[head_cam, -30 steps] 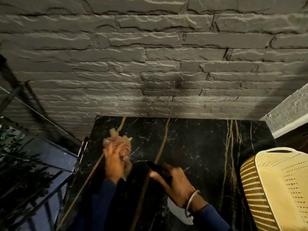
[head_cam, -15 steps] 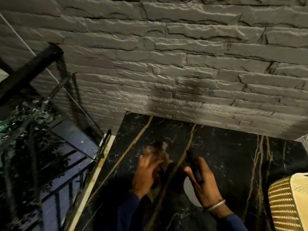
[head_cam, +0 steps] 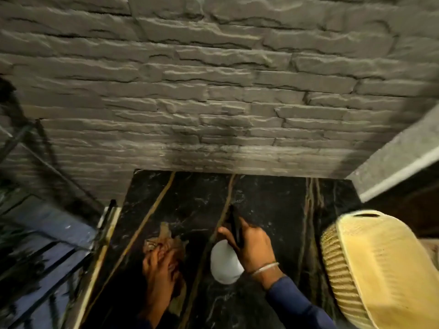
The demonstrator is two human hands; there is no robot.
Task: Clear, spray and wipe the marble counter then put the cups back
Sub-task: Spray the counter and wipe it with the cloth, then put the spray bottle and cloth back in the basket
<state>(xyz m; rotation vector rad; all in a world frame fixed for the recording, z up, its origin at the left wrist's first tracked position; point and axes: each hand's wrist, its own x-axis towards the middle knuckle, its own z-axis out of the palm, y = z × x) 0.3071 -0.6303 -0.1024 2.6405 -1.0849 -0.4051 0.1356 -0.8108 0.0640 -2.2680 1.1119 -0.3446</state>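
Wiping looks underway on the cleared black marble counter [head_cam: 273,210], with the left hand [head_cam: 159,269] pressing a brownish cloth [head_cam: 166,238] beside the right hand [head_cam: 254,245] gripping a white spray bottle [head_cam: 224,267], while no cups are visible to return.

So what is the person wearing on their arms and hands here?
Both arms are in dark blue long sleeves, seen on the left forearm and the right forearm. The left hand and right hand are bare, with no gloves. A thin silver-coloured bangle circles the right wrist.
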